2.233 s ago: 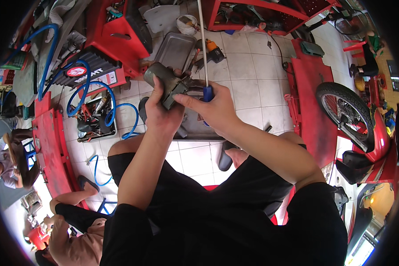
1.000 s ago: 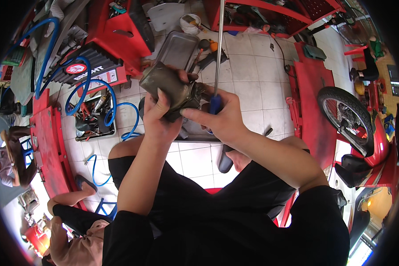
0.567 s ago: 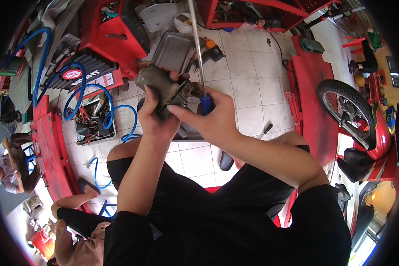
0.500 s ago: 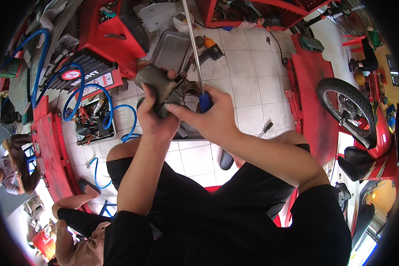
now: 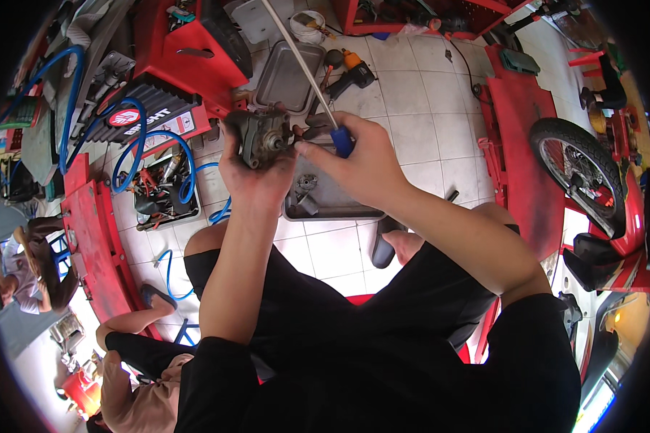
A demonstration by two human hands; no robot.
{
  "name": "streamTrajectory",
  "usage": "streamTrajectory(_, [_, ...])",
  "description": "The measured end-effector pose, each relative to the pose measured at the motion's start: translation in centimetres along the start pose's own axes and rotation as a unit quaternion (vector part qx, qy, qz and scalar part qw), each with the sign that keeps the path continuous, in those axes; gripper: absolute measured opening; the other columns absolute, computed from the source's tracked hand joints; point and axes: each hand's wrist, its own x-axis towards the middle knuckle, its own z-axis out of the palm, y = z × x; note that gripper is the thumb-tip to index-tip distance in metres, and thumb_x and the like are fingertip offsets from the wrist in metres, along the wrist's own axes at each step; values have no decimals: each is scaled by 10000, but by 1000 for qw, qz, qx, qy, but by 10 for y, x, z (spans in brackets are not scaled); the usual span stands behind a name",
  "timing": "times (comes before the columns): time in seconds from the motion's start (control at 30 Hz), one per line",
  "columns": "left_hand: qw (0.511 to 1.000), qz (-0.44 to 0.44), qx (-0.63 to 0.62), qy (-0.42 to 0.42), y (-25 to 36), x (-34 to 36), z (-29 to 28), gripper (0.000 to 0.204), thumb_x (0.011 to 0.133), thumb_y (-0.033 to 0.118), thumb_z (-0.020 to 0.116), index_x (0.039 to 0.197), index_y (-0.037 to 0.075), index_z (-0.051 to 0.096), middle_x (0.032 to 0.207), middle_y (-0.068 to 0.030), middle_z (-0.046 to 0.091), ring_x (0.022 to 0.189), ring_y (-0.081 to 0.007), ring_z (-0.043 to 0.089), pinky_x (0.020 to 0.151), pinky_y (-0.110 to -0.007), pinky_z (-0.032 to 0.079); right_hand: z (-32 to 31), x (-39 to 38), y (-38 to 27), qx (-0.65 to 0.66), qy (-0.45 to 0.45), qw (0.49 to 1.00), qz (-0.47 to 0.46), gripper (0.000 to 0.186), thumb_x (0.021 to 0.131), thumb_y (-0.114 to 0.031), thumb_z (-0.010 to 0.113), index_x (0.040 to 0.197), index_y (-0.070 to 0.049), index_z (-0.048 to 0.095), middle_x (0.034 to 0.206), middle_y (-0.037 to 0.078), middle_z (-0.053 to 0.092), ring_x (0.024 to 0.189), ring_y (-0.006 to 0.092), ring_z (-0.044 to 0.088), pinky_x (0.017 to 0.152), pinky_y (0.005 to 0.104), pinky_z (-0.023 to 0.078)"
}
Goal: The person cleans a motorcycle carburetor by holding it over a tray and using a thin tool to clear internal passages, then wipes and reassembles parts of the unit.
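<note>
Carburettor-like grey metal engine part [image 5: 261, 137], one only, sits raised above the tiled floor [image 5: 412, 123], clamped in the left hand [image 5: 256, 169]. The right hand [image 5: 361, 159] is closed round one blue-handled long-shafted screwdriver [image 5: 341, 141], its shaft pointing up and away. The step looks like picking the next fastener; the tip must be turned onto the part. Two grey metal trays [image 5: 332, 206] lie on the floor beyond.
</note>
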Motion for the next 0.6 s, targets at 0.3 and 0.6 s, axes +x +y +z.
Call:
streamTrajectory(0.3, [973, 12, 139, -184, -25, 0, -11, 361, 996, 364, 521, 1220, 82, 510, 1151, -74, 593, 1187, -278, 523, 1020, -425, 406, 12, -5, -2, 165, -28, 982, 89, 463, 760, -312, 846, 1047, -2, 656, 712, 7, 629, 530, 56, 542, 445, 217, 431])
streamTrajectory(0.6, [961, 53, 208, -175, -28, 8, -13, 405, 979, 340, 552, 1285, 82, 489, 1182, -107, 605, 1287, -328, 466, 1115, -484, 320, 3, 1, 2, 223, -46, 965, 128, 390, 757, -229, 852, 996, 11, 658, 720, 5, 627, 514, 60, 524, 450, 223, 423])
